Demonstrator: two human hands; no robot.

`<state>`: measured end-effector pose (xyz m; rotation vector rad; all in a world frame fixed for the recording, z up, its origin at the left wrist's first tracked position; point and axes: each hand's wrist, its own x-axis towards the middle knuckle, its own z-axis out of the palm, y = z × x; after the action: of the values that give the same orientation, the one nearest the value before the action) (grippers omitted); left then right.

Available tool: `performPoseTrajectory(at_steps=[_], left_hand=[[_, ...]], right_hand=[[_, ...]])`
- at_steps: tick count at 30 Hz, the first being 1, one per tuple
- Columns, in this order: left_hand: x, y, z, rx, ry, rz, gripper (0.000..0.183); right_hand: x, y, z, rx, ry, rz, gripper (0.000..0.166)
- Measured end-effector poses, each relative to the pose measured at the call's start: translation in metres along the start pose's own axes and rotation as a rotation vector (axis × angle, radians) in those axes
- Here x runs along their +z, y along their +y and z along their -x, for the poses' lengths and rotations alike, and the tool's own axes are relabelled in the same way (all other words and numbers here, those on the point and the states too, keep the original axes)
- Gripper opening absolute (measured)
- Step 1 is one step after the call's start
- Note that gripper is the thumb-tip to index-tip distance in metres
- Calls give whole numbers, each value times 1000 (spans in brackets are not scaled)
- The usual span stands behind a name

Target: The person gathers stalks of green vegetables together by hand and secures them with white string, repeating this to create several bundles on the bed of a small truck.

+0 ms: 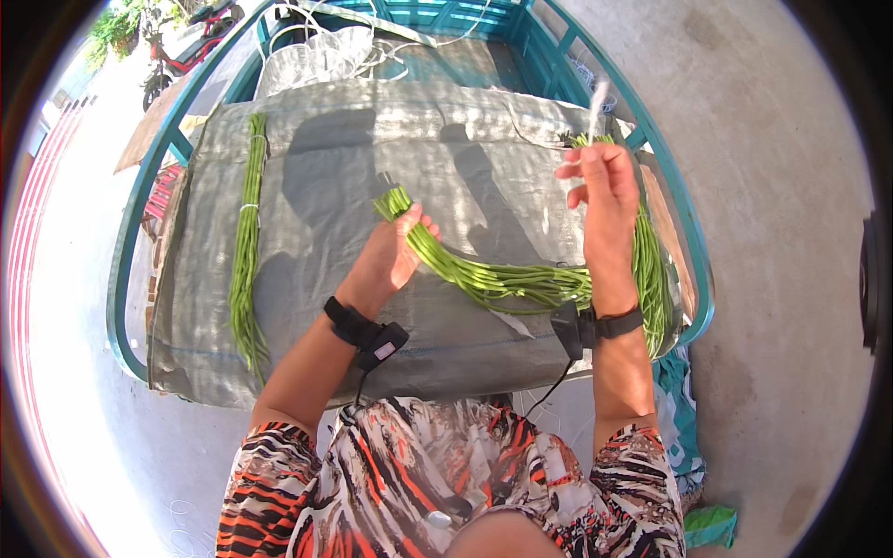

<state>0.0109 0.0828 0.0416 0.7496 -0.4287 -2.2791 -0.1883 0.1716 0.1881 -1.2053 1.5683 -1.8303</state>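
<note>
My left hand (387, 258) grips a bunch of yardlong beans (481, 275) close to its stem end. The loose length of the bunch curves right across a grey woven sheet (335, 328) and passes behind my right forearm. Raised above the sheet's right side, my right hand (607, 185) pinches a thin white strip (598, 104), which looks blurred. More beans (649, 279) lie along the right edge, partly hidden by that hand and arm. On the left, a slim bundle of beans (245, 244) lies lengthwise with white ties around it in two places.
Teal metal rails (129, 272) of a cart surround the sheet. Behind it, white straps and clear plastic (293, 66) lie in the cart bed. A red two-wheeler (185, 66) stands far left. A teal sack (680, 418) and a green bag (711, 526) are low on the right.
</note>
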Motion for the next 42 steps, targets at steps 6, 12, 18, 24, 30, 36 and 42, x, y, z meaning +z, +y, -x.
performPoseTrajectory(at_steps=[6, 12, 18, 24, 30, 36, 42], left_hand=[[13, -4, 22, 167, -170, -176, 13], [16, -20, 27, 225, -199, -356, 15], [5, 1, 25, 464, -316, -766, 26], [-10, 0, 18, 411, -407, -702, 32], [-39, -15, 1, 366, -201, -792, 28], [-36, -16, 3, 304, 123, -1107, 18], [-25, -8, 8, 292, 95, -774, 18]], right_hand=[[33, 4, -17, -186, -151, 105, 15], [51, 91, 0, 52, -559, 654, 17], [68, 83, 6, 475, -803, 491, 9], [70, 104, 3, 49, -927, 483, 12], [72, 102, 13, 260, -916, 377, 16], [52, 102, 11, -67, -789, 981, 15], [63, 76, 11, 5, -704, 964, 20]])
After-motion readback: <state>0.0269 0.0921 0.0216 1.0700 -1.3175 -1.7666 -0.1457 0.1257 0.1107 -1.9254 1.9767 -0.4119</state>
